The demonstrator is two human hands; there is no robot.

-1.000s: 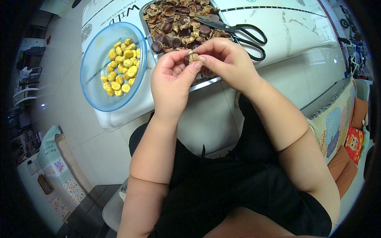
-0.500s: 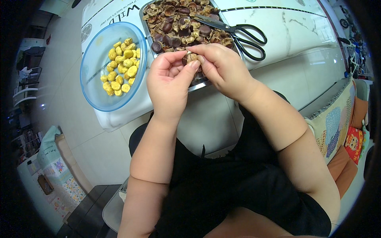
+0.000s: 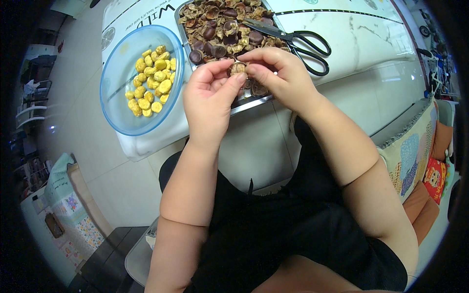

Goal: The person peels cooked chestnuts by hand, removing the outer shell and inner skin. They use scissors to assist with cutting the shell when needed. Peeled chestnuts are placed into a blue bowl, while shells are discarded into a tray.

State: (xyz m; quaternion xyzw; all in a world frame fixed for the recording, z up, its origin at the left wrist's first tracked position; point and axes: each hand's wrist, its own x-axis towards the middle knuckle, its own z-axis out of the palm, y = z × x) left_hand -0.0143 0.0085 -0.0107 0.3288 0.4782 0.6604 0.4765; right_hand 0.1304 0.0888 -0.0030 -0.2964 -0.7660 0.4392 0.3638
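Over the near edge of the metal tray [image 3: 239,108], both hands meet on one partly peeled chestnut [image 3: 238,69]. Its brown shell still covers one side, while a pale tan, ridged surface faces up. My left hand [image 3: 211,97] pinches it between thumb and fingers. From the right, the thumb and index finger of my right hand [image 3: 283,78] close on its upper edge. Beneath and beyond them the tray holds dark whole chestnuts [image 3: 218,51] and many brown shell pieces [image 3: 198,23]. Fingers hide part of the held chestnut.
A clear blue-rimmed bowl [image 3: 111,105] of peeled yellow chestnuts [image 3: 148,97] stands left of the tray. Black-handled scissors [image 3: 312,45] lie across the tray's right side, handles over the marble-patterned table [image 3: 361,31]. At far right is a seat with a patterned cover [image 3: 408,151].
My right hand's fingers have shifted slightly on the chestnut, and more of its pale surface shows. The left hand keeps its hold. The view has moved a little.
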